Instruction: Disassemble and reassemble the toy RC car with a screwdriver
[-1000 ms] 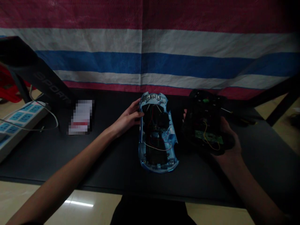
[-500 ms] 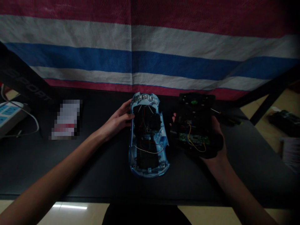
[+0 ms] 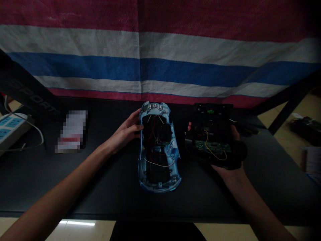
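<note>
A blue toy car body [image 3: 160, 150] lies with its open inside facing up on the dark table [image 3: 100, 187], red and white wires showing in it. Against its left edge rests my left hand [image 3: 127, 130], with fingers and thumb at the rim. To the right of the body, my right hand [image 3: 232, 167] holds a black car chassis [image 3: 213, 130] from below and the side. A green circuit board [image 3: 213, 146] and a yellow wire show on the chassis. Most of my right fingers are hidden under it.
A pixelated white and red item [image 3: 72, 130] lies on the left of the table, near a power strip [image 3: 12, 127] with a white cable. A dark tool with a thin shaft [image 3: 247, 128] lies behind the chassis. A striped cloth [image 3: 163, 70] hangs behind.
My right hand has moved the black chassis slightly to the right, away from the car body. My left hand stays at the body's edge. The view has shifted slightly.
</note>
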`<control>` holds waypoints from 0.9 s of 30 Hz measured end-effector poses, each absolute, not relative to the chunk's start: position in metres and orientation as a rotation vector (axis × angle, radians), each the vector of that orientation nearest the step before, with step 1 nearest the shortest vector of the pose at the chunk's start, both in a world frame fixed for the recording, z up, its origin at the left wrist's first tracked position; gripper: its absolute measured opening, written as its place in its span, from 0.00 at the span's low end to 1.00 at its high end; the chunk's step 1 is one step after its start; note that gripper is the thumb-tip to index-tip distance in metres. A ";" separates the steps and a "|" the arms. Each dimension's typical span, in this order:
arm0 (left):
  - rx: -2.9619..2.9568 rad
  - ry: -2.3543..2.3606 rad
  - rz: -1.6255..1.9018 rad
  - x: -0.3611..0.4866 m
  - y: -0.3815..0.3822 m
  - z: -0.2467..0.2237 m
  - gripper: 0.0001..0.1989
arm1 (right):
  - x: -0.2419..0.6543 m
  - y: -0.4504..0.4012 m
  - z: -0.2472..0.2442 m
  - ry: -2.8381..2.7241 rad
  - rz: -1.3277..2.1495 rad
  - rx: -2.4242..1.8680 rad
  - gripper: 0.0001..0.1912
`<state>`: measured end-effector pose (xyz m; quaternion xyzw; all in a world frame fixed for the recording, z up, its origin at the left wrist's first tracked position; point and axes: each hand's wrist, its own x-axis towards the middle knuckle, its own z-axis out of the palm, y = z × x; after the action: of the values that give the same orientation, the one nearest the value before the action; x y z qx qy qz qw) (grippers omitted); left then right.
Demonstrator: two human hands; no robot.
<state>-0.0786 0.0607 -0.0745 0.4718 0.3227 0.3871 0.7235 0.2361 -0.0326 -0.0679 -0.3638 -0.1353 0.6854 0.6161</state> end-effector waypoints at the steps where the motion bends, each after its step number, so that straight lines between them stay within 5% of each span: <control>1: 1.041 0.716 0.853 -0.079 0.061 -0.074 0.33 | 0.236 -0.033 -0.067 -0.311 1.587 -0.838 0.35; 27: 1.021 0.725 0.831 -0.080 0.062 -0.072 0.34 | 0.238 -0.029 -0.073 -0.317 1.640 -0.812 0.43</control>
<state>-0.0799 0.0616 -0.0721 0.4636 0.3295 0.3773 0.7309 0.2377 -0.0292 -0.0730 -0.3503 -0.1367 0.7071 0.5989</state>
